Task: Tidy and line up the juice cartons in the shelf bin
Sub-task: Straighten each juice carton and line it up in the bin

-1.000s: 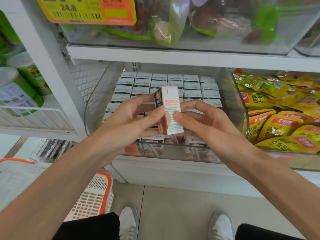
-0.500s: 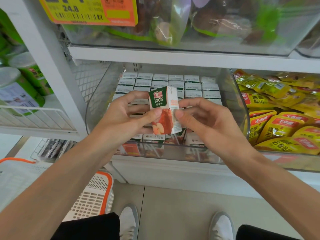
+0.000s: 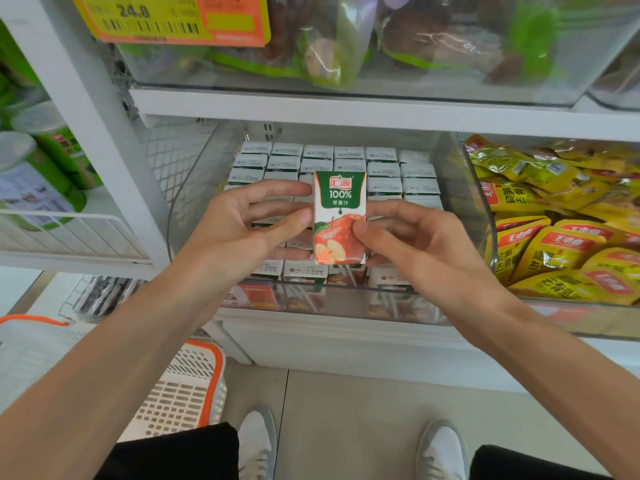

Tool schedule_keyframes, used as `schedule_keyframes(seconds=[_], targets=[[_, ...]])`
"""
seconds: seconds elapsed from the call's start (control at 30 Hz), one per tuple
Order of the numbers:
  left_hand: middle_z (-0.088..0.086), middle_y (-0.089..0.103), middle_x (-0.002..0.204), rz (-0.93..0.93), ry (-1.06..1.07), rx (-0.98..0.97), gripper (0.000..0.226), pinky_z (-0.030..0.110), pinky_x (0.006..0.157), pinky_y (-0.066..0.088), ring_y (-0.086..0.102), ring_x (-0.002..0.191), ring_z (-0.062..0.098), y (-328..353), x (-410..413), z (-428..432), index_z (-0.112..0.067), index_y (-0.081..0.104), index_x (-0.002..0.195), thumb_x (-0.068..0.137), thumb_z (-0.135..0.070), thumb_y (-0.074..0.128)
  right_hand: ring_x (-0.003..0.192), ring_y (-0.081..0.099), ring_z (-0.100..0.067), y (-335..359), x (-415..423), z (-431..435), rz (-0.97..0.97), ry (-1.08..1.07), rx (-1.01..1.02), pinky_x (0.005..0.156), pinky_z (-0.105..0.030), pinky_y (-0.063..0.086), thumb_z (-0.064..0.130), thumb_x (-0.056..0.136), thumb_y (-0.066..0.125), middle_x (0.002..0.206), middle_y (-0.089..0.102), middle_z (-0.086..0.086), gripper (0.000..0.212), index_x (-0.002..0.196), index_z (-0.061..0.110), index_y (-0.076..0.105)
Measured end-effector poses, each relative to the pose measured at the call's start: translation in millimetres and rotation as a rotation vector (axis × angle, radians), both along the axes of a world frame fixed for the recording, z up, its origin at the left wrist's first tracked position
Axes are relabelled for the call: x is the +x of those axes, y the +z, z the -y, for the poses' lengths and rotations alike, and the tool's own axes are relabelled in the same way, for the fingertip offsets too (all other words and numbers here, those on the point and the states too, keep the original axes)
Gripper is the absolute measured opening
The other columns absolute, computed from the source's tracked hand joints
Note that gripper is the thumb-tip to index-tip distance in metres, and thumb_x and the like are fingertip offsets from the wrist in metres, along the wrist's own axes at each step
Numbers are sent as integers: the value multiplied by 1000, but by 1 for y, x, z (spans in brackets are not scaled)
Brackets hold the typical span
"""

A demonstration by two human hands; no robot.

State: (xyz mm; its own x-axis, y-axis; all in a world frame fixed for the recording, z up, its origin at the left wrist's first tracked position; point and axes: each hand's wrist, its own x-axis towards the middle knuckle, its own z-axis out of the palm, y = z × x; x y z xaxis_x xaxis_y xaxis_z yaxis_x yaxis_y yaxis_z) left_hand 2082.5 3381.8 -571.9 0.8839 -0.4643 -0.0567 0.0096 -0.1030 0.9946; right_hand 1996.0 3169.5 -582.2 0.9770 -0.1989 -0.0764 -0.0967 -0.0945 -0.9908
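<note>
A small apple juice carton, green on top with a red apple below, stands upright with its front face toward me, above the clear shelf bin. My left hand touches its left edge with thumb and fingertips. My right hand pinches its lower right side, thumb on the front. Rows of several identical cartons fill the bin, white tops up. My hands hide the middle rows.
Yellow snack packets fill the bin to the right. Green cans sit on a wire shelf at the left. A shelf with bagged goods overhangs the bin. A white and orange basket stands on the floor by my shoes.
The carton has been turned in my hands from its side panel to its front face and now stands upright. Both hands stayed above the bin.
</note>
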Motion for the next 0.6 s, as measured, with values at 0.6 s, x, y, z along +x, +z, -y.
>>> schedule_keyframes(seconds=[0.6], targets=[[-17, 72, 131, 32, -150, 33, 42, 35, 110, 51, 68, 122, 6, 4, -10, 7, -29, 72, 130, 89, -34, 77, 105, 78, -16, 7, -5, -9, 9, 62, 52, 91, -30, 63, 36, 75, 85, 120, 75, 2, 45, 116, 21, 74]])
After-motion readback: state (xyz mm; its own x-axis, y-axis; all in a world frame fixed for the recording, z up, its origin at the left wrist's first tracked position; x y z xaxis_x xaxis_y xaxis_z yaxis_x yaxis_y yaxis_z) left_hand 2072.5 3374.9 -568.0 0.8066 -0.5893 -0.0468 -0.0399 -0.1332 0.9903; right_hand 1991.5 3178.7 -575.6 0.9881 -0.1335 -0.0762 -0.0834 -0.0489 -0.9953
